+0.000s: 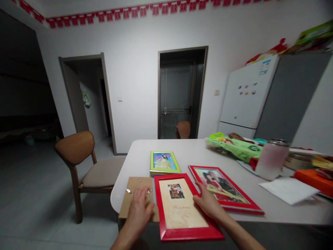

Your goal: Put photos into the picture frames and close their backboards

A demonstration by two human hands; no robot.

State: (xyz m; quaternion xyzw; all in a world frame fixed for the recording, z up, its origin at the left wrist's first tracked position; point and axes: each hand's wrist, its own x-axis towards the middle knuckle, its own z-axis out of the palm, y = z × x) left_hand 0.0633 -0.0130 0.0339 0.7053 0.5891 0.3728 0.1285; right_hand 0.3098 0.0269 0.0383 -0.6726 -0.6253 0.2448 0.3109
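Note:
A red picture frame (pixel 182 208) with a cream insert lies at the table's near edge, overhanging it a little. My right hand (pixel 208 204) rests against its right rim, fingers curled round the edge. To its left lies a brown cardboard backing board (pixel 130 199) with small metal clips. My left hand (pixel 139 206) lies flat on that board, fingers stretched out. A second red frame (pixel 225 189) with a photo lies right of my right hand. Behind them lies a green frame (pixel 164 162).
The white table (pixel 187 149) carries a green snack bag (pixel 234 146), a pink jar with a metal lid (pixel 272 159), a white paper (pixel 288 190) and an orange box (pixel 313 180) on the right. A wooden chair (pixel 85 163) stands at the left. A fridge (pixel 249 97) stands behind.

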